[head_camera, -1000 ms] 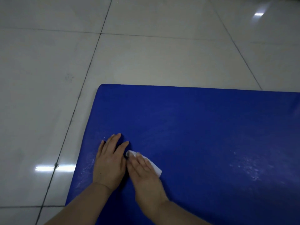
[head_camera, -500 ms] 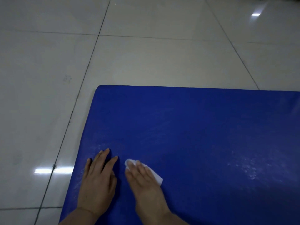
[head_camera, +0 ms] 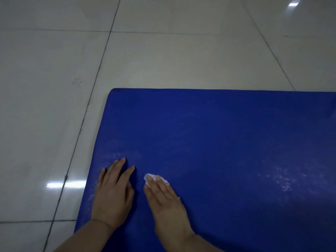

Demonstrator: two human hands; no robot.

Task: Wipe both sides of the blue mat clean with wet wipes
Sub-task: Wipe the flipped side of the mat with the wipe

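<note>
The blue mat (head_camera: 218, 151) lies flat on the floor (head_camera: 163, 60), its far-left corner rounded and its right side running out of view. Near its left edge, close to the person, a white wet wipe (head_camera: 154, 178) sits bunched on the mat's surface, mostly covered by the right hand (head_camera: 167, 200). That hand lies palm down with its fingers (head_camera: 160, 184) straight and close together, pressing the wipe flat against the mat; only the wipe's far edge peeks out past the fingertips. Just beside it, apart by a narrow strip of blue, the left hand (head_camera: 113, 193) rests palm down on the mat near the left edge, its fingers straight and slightly spread, holding nothing. Pale smudges and specks show on the mat ahead of the left hand, along the left edge, and in a wider patch well to the right. The floor around the mat is glossy pale tile with dark grout lines, and it carries bright reflections of lights to the left of the mat and in the far-right corner.
</note>
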